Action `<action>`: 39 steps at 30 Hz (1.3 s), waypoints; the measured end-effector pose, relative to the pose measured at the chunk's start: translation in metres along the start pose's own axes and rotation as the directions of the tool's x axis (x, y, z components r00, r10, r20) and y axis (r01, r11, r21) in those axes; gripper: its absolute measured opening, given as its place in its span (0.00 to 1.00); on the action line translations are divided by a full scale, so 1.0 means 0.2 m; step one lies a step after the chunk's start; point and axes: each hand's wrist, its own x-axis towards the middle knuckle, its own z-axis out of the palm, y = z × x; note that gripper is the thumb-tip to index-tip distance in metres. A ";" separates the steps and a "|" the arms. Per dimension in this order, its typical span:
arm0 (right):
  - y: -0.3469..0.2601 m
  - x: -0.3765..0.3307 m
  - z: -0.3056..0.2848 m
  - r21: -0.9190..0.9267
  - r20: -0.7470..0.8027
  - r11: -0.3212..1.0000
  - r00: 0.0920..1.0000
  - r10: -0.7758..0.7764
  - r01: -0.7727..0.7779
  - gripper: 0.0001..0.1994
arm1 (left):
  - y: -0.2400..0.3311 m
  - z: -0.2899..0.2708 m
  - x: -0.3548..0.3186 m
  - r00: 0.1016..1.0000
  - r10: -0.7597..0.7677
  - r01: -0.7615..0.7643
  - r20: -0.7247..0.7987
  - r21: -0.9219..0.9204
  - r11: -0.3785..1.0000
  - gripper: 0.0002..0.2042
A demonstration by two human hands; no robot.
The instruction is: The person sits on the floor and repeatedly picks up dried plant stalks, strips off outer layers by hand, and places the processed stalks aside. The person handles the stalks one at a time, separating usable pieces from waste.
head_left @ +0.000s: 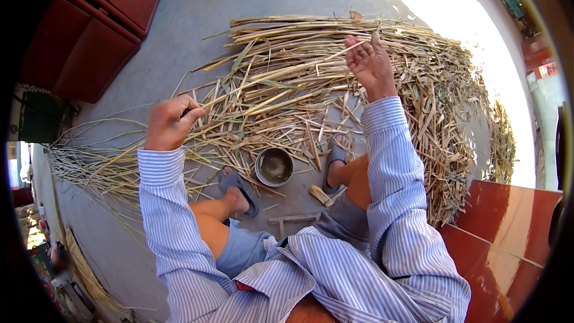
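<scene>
A long, thin, pale dry stalk (338,54), like a reed, stretches slantwise between my two hands above the pile. My left hand (170,122) is closed in a fist around its lower left part. Farther out on the right, my right hand (369,66) is turned palm up. Its fingers are curled and its thumb raised, with the stalk's far end between them. Under both hands lies a broad heap of dry stalks (281,54), mostly running left to right.
A round metal bowl (274,167) stands between my sandalled feet. Beside it lie a small yellowish block (321,195) and a low frame (293,220). Leafy husks (442,96) bank up on the right. Thin twigs (95,164) spread leftward. Red cabinets (98,42) stand back left.
</scene>
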 end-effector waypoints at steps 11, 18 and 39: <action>0.10 -0.02 0.08 -0.423 0.182 0.903 0.969 0.167 -0.077 0.12 | -0.05 -0.05 -0.02 0.994 -0.101 0.103 0.030 -0.082 0.991 0.05; 0.37 -0.10 0.22 -0.309 0.195 0.946 0.967 0.165 -0.099 0.13 | 0.05 0.18 0.08 0.959 0.250 -0.246 -0.133 0.050 0.968 0.07; 0.14 -0.04 0.11 -0.200 0.075 0.968 0.987 -0.139 0.152 0.10 | 0.06 0.06 0.03 1.000 -0.018 0.020 0.019 -0.142 0.990 0.06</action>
